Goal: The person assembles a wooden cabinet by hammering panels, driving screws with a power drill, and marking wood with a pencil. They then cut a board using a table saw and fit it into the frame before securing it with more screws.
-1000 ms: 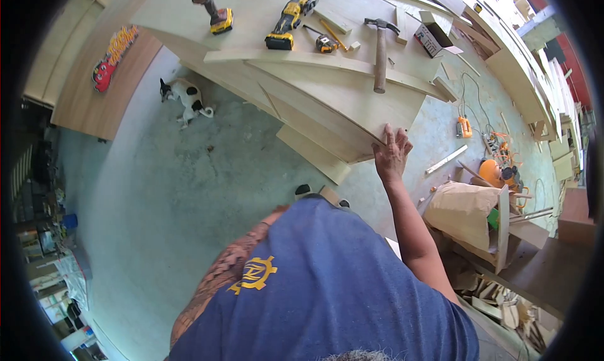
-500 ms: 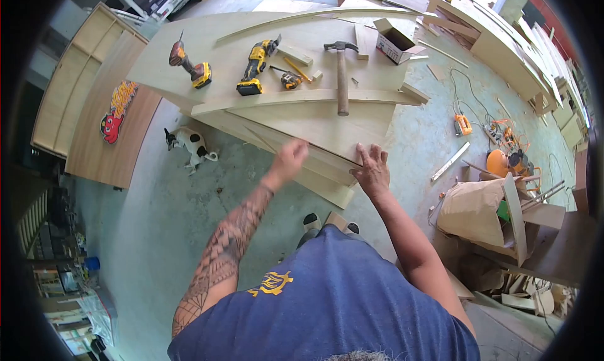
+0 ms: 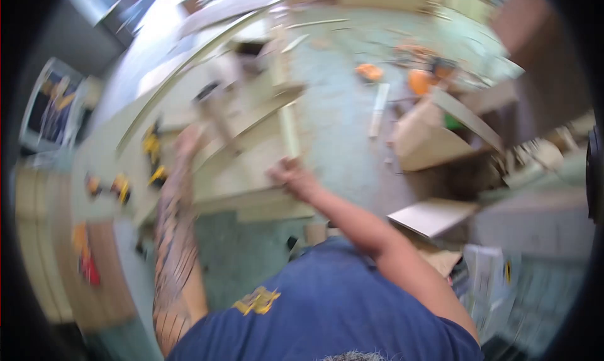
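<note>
The view is smeared by motion. My left hand [image 3: 189, 141] reaches over the wooden work surface, between the yellow-black power tool [image 3: 151, 148] and the hammer [image 3: 220, 123]. Its fingers are too blurred to read. At the right end of the pale plywood panel [image 3: 242, 172], my right hand [image 3: 293, 176] has its fingers curled closed; what they hold, if anything, cannot be made out. A pale wood strip [image 3: 289, 131] runs up from just beyond that hand. Across the panel lies a wooden batten [image 3: 261, 114], with the hammer's handle near it.
A cordless drill [image 3: 116, 188] lies at the left of the work surface. A long curved strip [image 3: 182, 68] spans its far side. On the floor to the right are an orange tool [image 3: 369, 72] and a brown paper bag [image 3: 425, 141]. A wood-grain board [image 3: 107, 279] stands left.
The camera has swung right, so the scene shifts left. My left hand has left the panel's near edge and reached farther over the surface. My right hand's fingers, spread before, are now curled.
</note>
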Demonstrator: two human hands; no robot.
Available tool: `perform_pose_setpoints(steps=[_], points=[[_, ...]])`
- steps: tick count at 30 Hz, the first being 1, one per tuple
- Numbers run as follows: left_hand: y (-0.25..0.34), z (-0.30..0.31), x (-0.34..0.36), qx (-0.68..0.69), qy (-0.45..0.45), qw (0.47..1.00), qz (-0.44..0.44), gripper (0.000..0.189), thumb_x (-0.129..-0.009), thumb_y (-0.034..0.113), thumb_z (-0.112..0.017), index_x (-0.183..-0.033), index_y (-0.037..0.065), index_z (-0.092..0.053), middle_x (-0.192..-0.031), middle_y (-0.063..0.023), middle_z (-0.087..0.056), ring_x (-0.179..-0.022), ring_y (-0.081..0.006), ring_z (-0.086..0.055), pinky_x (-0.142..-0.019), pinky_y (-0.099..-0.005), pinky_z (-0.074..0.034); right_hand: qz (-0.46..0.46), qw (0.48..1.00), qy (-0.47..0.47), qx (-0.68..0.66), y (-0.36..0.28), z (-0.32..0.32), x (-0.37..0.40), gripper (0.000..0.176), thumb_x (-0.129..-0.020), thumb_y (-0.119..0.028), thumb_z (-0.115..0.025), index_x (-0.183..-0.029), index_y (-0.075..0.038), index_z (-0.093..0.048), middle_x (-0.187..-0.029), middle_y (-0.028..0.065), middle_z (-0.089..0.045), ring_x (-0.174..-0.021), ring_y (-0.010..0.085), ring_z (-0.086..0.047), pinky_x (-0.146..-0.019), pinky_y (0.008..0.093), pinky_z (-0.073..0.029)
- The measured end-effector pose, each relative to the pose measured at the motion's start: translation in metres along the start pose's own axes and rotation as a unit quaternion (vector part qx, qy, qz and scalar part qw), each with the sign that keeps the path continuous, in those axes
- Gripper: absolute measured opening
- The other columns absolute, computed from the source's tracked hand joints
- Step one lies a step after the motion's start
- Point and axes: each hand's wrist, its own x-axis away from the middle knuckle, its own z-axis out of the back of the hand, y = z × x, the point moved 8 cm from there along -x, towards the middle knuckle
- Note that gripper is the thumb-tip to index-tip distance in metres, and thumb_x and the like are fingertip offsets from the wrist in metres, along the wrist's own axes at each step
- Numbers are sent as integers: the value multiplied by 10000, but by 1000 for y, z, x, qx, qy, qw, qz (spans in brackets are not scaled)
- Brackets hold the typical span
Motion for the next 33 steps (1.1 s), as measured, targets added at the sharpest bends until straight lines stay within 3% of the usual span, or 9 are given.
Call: perform_pose_setpoints(steps=[3,7,9,12,16,23,26,28,33], points=[[4,7,-7,2,0,997,75,493,-909,487,-691,-1120,41,-706,-1157,-235,-722,-1135,-432,-670,-929,-538,-530,-25,999,-22,5,-14,23,1,683,-881,-48,-608,-1514,-273,-482,-1563,225,-390,-1444,423,-378,-1109,428,-482],[-15,-2,-4,30,-7,987,160,378,-848,372,-753,-1120,115,-697,-1089,-155,-760,-1137,-393,-692,-1103,-693,-362,-15,998,-30,54,-28,35,5,602,-945,-68,-539,-1518,-244,-489,-1499,172,-421,-1359,352,-434,-1050,382,-519],[-9,22,15,80,70,972,210,280,-789,268,-735,-889,10,-703,-967,-176,-758,-993,-339,-736,-879,-464,-557,-22,998,-34,55,-32,42,8,606,-944,-66,-537,-1522,-243,-486,-1479,163,-429,-1339,344,-441,-1054,379,-512],[-27,22,8,68,74,939,329,270,-779,242,-719,-862,-15,-709,-989,-138,-770,-1029,-292,-741,-893,-418,-562,-28,997,-43,54,-35,43,9,611,-947,-72,-539,-1528,-250,-481,-1469,158,-434,-1321,345,-447,-1078,366,-484],[-59,-7,-1,315,-21,879,357,292,-815,283,-702,-923,12,-725,-1040,-190,-748,-1073,-280,-718,-1000,-534,-500,-34,996,-45,70,-33,37,7,586,-974,-108,-536,-1537,-255,-472,-1524,173,-401,-1321,355,-444,-1093,368,-463],[-172,-13,-6,262,100,897,340,358,-864,349,-702,-870,-9,-702,-968,-141,-738,-930,-236,-710,-783,-412,-547,-35,996,-32,81,-30,28,7,567,-997,-140,-532,-1548,-253,-457,-1554,195,-375,-1322,350,-426,-1115,357,-428],[-143,31,55,346,90,897,260,323,-960,318,-646,-919,0,-686,-849,-76,-679,-777,-178,-649,-683,-336,-498,-24,994,-25,99,-33,32,8,554,-1004,-147,-523,-1546,-242,-459,-1515,191,-404,-1316,344,-420,-1124,356,-419],[-123,33,111,640,113,733,202,201,-1038,207,-555,-980,35,-641,-777,-25,-590,-695,-109,-548,-634,-262,-437,-16,994,-16,105,-34,32,9,548,-1003,-146,-520,-1541,-236,-465,-1492,188,-418,-1305,341,-421,-1125,355,-415],[-57,48,273,700,262,632,205,72,-1043,122,-579,-999,67,-566,-811,8,-595,-708,-91,-585,-692,-221,-521,-1,996,15,93,-33,35,10,551,-992,-147,-526,-1533,-233,-474,-1466,183,-436,-1273,338,-430,-1122,356,-413]])
